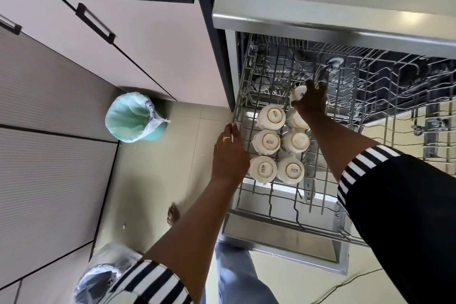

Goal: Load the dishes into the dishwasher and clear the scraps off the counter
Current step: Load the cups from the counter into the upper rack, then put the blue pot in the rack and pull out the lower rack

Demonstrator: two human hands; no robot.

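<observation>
**A:** Starting at the left, what are we looking at?

**B:** We are seeing one bin (134, 117) standing on the floor by the cabinets, lined with a pale green bag.

**A:** And moving in?

**B:** Our left hand (229, 153) is resting on the left rim of the pulled-out rack (271, 196). The fingers are lying fairly straight along the wire, a ring is showing, and nothing is held.

**A:** How are the cups (267, 142) looking?

**B:** They are sitting upside down in the rack's left section, cream-white and round. Each base is showing a brownish ring, and several are carrying the printed word SISTA. We are counting six, standing in two columns of three, close against each other.

**A:** Just six?

**B:** Seven — our right hand (312, 100) is curling its fingers round a seventh cup (298, 93), just behind the right column and tilted. Whether it is touching the wire, we cannot tell.

**A:** And further right?

**B:** The rack is stretching on in rows of wire prongs, under the grey dishwasher (320, 20) top.
</observation>
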